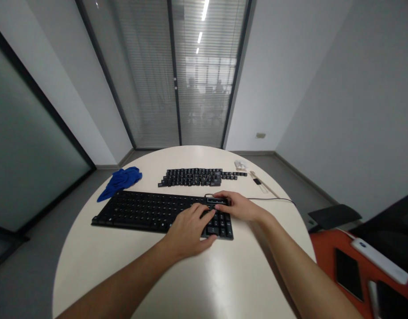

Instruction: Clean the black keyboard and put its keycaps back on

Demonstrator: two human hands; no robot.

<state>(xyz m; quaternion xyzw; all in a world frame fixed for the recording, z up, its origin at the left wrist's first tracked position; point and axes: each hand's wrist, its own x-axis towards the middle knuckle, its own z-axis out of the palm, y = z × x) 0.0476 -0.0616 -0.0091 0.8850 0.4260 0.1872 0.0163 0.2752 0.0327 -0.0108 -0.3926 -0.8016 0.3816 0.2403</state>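
A black keyboard [140, 210] lies on the round table, its main field mostly stripped of keycaps. Keycaps sit on the number pad [224, 223] at its right end. My left hand [190, 228] rests over the right part of the keyboard, fingers spread, thumb at the near edge. At the far right corner, my right hand [237, 205] has its thumb over the top of the number pad and its fingers by the back edge, gripping there. Behind the keyboard, loose black keycaps [192, 177] stand in rows.
A blue cloth [122, 179] lies at the table's left. Toward the right are a small clear bag [240, 165], a thin wooden stick [267, 186], a wire tool with a black handle [257, 181] and the keyboard cable [270, 199]. An orange chair [326, 252] holds phones and a white power strip [379, 259].
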